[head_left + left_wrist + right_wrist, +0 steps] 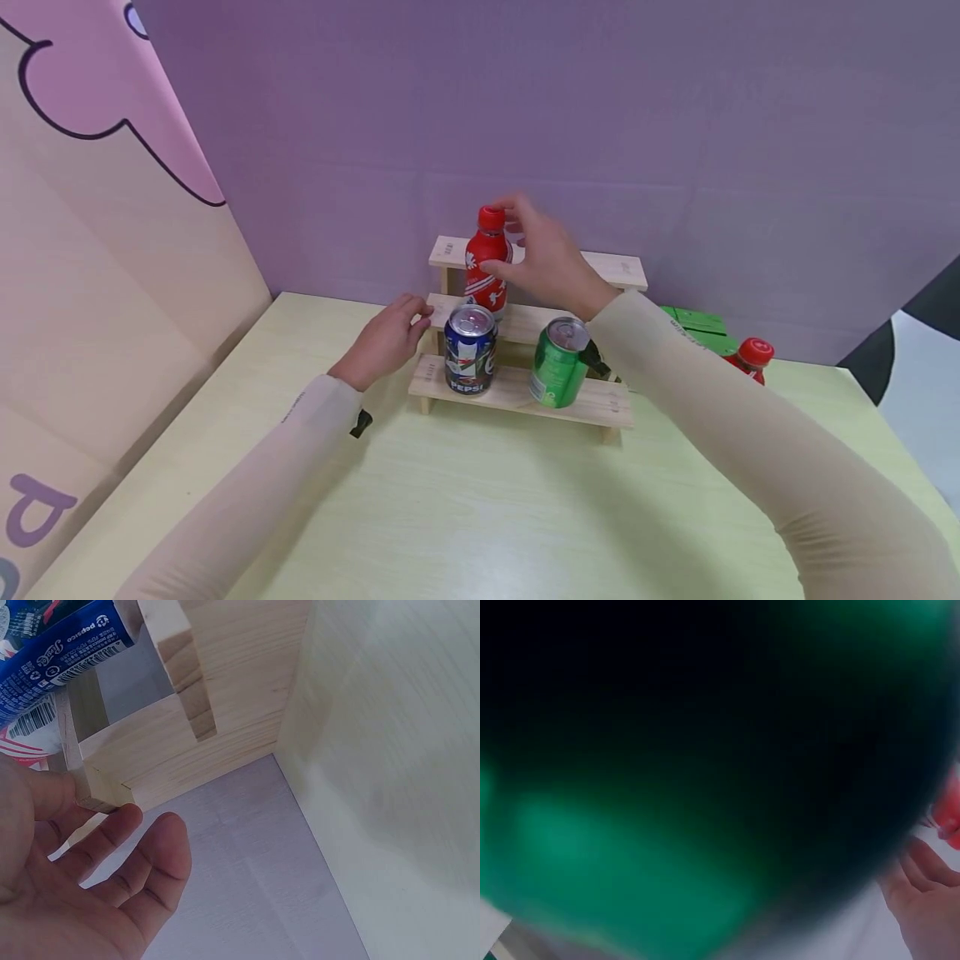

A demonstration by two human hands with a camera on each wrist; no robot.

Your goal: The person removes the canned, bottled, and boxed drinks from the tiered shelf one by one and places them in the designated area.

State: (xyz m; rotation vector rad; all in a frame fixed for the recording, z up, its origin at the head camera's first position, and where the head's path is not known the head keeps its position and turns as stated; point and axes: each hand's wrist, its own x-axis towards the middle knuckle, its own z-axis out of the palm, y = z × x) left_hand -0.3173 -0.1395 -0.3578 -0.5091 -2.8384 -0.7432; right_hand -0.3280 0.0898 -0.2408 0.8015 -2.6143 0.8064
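Observation:
A red bottle (486, 271) with a red cap stands upright on the middle tier of a small wooden stepped shelf (517, 400). My right hand (551, 258) is spread beside it, fingers by the cap and thumb overlapping its body; firm contact is not clear. At the shelf's left end my left hand (386, 337) pinches the corner of a board (105, 791), as the left wrist view shows. On the lowest tier stand a dark blue Pepsi can (470, 350) and a green can (558, 367). A blurred green surface (622, 877) fills most of the right wrist view.
Behind my right forearm, a green slatted object (701, 325) and another red-capped bottle (752, 358) sit on the pale table (465, 508), partly hidden. A purple wall panel (450, 108) rises directly behind the shelf. A printed panel (112, 292) borders the left side.

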